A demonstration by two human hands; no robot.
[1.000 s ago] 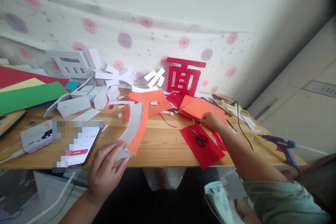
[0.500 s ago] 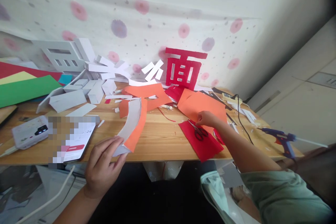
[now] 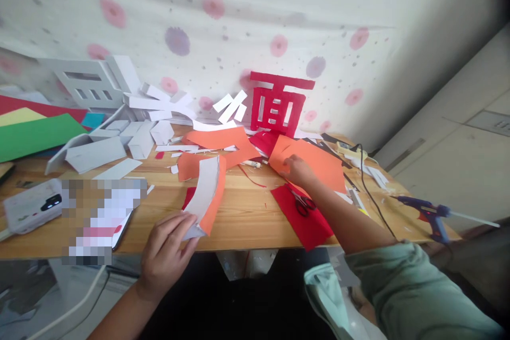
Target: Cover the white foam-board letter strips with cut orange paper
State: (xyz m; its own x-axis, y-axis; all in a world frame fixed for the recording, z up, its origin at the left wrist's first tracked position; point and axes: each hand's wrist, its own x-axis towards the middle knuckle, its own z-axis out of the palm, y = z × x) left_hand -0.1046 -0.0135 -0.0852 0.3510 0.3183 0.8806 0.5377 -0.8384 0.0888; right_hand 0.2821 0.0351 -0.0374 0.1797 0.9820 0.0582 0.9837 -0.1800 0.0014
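Note:
My left hand [image 3: 169,247] is closed round the lower end of a curved cardboard piece [image 3: 205,186], white on its broad face and orange along its side. The piece tilts upward just above the table's front edge. Over the orange paper sheets [image 3: 319,156], my right hand [image 3: 298,171] reaches with bent fingers spread a little apart, and nothing shows in them. Dark-handled scissors [image 3: 304,205] lie below that hand on a piece of red paper [image 3: 300,226], partly covered by my right forearm. A small red scrap [image 3: 189,196] shows behind the curved piece.
At the back stands a red cut-out character [image 3: 277,103]. White cardboard pieces [image 3: 95,151] and coloured sheets [image 3: 40,135] crowd the left, with a phone [image 3: 107,218] in front. A blue glue gun [image 3: 432,212] rests at the right edge, near a black cable [image 3: 368,186].
My right hand has moved from beside the scissors up and left onto the orange sheets. My left hand has shifted slightly right with the curved piece.

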